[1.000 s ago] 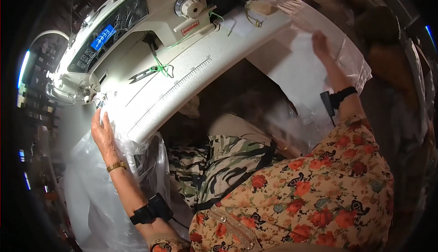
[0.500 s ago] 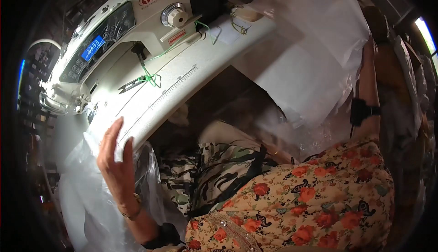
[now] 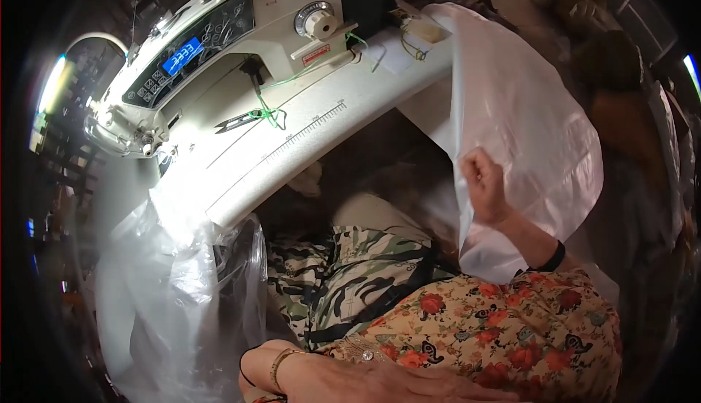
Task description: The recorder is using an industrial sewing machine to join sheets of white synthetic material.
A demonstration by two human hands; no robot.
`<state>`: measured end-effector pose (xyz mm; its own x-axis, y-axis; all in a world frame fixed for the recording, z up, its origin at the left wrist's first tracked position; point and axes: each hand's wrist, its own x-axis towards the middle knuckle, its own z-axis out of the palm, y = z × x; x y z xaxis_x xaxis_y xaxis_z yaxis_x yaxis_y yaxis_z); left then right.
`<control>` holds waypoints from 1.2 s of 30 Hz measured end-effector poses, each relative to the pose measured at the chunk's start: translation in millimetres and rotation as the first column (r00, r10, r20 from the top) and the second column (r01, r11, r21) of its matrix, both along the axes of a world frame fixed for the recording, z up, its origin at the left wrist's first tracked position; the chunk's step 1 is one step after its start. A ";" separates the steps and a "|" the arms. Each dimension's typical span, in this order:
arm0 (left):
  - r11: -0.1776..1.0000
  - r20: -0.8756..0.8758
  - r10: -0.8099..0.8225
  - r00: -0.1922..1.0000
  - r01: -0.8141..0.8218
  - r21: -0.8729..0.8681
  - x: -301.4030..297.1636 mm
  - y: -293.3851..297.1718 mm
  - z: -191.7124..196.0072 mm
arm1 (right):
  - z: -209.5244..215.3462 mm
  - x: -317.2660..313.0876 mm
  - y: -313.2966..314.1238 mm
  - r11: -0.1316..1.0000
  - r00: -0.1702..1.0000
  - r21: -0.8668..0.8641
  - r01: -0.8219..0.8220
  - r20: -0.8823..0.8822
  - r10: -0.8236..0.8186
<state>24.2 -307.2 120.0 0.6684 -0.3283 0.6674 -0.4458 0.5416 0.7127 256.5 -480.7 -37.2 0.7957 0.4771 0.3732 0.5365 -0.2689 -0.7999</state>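
My right grip (image 3: pixel 482 180) curled by white sheet (image 3: pixel 533 111), right of machine (image 3: pixel 270 23); cannot tell if pinching. Left grip (image 3: pixel 343 377) open, fingers extended, nearer me than machine. Sheet overhangs surface (image 3: pixel 328 122); loose weight could drag it off.

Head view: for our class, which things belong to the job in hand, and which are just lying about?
Job, likely: white sheeting by the right hand; clear plastic; sewing machine.
Just lying about, seemingly: snips; green cord; pale paper.
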 end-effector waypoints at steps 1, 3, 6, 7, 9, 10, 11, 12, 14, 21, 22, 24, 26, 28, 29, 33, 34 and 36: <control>0.998 -0.036 -0.007 0.999 0.005 -0.059 0.0 6.4 -4.0 | -1.1 -10.8 4.2 0.998 0.997 -0.007 -0.069 -0.038 0.068; 0.984 -0.100 -0.026 0.995 0.008 -0.180 3.0 17.4 -15.5 | -1.0 -28.3 9.5 0.987 0.984 -0.028 -0.156 -0.095 0.153; 0.826 -0.123 0.417 0.900 -0.319 0.465 25.6 65.8 -44.3 | 0.6 -41.3 16.2 0.977 0.970 0.033 -0.212 -0.119 0.214; 0.632 -0.292 0.684 0.669 -0.343 0.695 31.7 60.4 -61.8 | 1.0 -45.8 17.7 0.972 0.963 0.025 -0.235 -0.132 0.237; 0.712 -0.611 0.701 0.368 -0.306 0.632 65.2 54.9 -102.0 | 0.3 -54.3 24.8 0.958 0.945 0.027 -0.287 -0.154 0.287; 0.724 -0.615 0.687 0.387 -0.290 0.626 75.7 50.7 -116.8 | -0.5 -59.2 28.1 0.945 0.941 0.018 -0.327 -0.089 0.327; 0.787 -0.682 0.617 0.392 -0.286 0.547 81.3 44.2 -129.3 | -2.0 -63.7 32.1 0.933 0.933 0.024 -0.360 -0.025 0.360; 0.763 -0.582 0.639 0.502 -0.324 0.559 85.7 37.1 -139.5 | -4.1 -69.4 36.2 0.924 0.925 -0.042 -0.380 0.006 0.380; 0.728 -0.509 0.668 0.544 -0.334 0.598 90.6 30.1 -152.8 | -10.8 -79.2 45.1 0.899 0.891 -0.117 -0.422 0.131 0.435; 0.689 -0.590 0.718 0.369 -0.250 0.681 78.5 41.8 -156.2 | -27.5 -90.7 53.2 0.824 0.802 -0.214 -0.524 0.200 0.562; 0.625 -0.525 0.767 0.368 -0.247 0.740 76.3 43.7 -156.9 | -27.8 -91.2 52.6 0.816 0.799 -0.240 -0.526 0.190 0.571; 0.411 -0.280 0.876 0.392 -0.307 0.858 73.5 43.6 -159.0 | -27.6 -91.4 52.9 0.815 0.803 -0.232 -0.531 0.169 0.571; 0.331 -0.199 0.911 0.363 -0.352 0.876 71.3 41.1 -160.8 | -27.5 -91.4 53.7 0.817 0.817 -0.260 -0.515 0.138 0.560; 0.131 0.050 0.943 0.330 -0.505 0.853 70.6 39.7 -162.6 | -28.8 -91.0 54.0 0.815 0.819 -0.248 -0.524 0.118 0.562; 0.134 0.043 0.943 0.331 -0.494 0.859 70.5 40.5 -163.1 | -29.8 -90.9 53.5 0.811 0.817 -0.238 -0.534 0.100 0.567; -0.007 0.254 0.919 0.300 -0.634 0.773 69.5 49.8 -163.0 | -34.3 -90.1 45.9 0.795 0.797 -0.129 -0.593 0.046 0.602; -0.001 0.264 0.914 0.309 -0.647 0.763 68.3 52.6 -162.5 | -34.1 -91.5 42.5 0.840 0.833 -0.037 -0.542 -0.155 0.531; 0.242 -0.053 0.938 0.343 -0.537 0.808 68.0 54.7 -161.7 | -31.9 -90.7 39.1 0.892 0.785 0.114 -0.438 -0.435 0.442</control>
<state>92.1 -252.5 -41.7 0.9198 0.3818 0.0906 0.1061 -0.4642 0.8794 165.7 -441.6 -69.1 0.5788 0.8144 0.0416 0.1881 -0.0837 -0.9786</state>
